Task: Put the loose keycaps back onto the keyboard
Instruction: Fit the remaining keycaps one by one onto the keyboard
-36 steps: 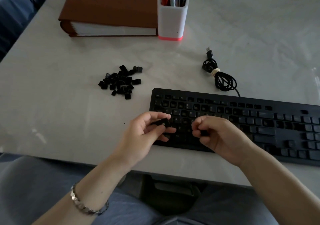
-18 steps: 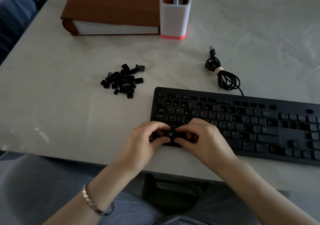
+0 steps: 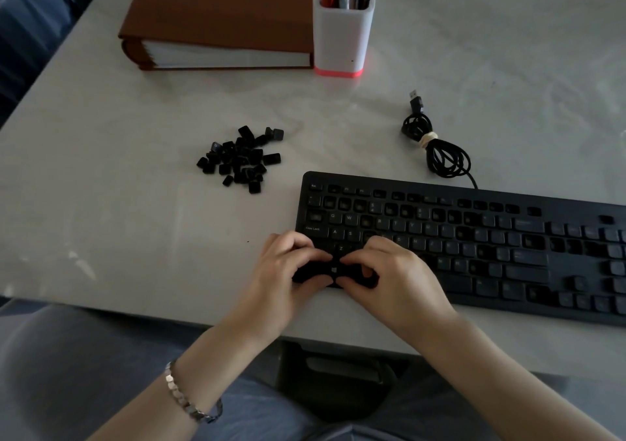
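Where legible — "Caps Lock" (image 3: 312,228) on keyboard (image 3: 562,212).

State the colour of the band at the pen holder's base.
Pink-red band on the white pen holder; head view.

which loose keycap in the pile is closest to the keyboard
The wide keycap at the pile's right edge, nearest the keyboard's top-left corner; the others lie farther left or farther back.

open tabletop (image 3: 101,237) left of keyboard (image 3: 474,237), keycap pile (image 3: 242,161), cable (image 3: 443,159) behind
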Demonstrator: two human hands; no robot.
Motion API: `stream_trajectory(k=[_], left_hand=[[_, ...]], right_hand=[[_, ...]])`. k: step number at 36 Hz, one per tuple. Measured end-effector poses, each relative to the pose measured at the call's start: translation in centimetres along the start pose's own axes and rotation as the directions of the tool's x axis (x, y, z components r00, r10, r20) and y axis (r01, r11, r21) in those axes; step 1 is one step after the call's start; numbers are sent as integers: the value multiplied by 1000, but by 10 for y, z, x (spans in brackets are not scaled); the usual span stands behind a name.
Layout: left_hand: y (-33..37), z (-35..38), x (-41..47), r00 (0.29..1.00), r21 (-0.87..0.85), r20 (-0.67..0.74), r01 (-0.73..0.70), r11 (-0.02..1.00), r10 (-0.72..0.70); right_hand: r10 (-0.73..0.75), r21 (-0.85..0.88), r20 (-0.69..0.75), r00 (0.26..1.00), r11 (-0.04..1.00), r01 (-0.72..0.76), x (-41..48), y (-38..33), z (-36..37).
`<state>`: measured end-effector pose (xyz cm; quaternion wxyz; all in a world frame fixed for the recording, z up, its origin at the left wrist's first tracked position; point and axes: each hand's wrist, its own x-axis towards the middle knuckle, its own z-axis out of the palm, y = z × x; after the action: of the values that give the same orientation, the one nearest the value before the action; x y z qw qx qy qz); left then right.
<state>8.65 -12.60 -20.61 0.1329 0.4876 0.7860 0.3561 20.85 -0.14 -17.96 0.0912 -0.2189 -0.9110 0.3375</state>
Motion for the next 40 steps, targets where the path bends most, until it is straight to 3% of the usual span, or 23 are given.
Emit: stream_trajectory(k=[11, 20, 26, 40], left_hand=[[-2, -3, 5, 999, 35, 9, -51, 998, 51], [-3, -1, 3, 999, -32, 25, -29, 999, 30], [0, 1, 0, 1000, -53, -29, -4, 999, 3], [0, 5, 0, 998, 4, -47, -43, 999, 44]], right_hand=[[70, -7, 60, 996, 998, -70, 8, -3, -3], [59, 49, 48, 997, 997, -62, 3, 0, -4], [166, 68, 53, 985, 983, -169, 9, -3, -5], [128, 71, -30, 991, 990, -125, 3, -2, -1]])
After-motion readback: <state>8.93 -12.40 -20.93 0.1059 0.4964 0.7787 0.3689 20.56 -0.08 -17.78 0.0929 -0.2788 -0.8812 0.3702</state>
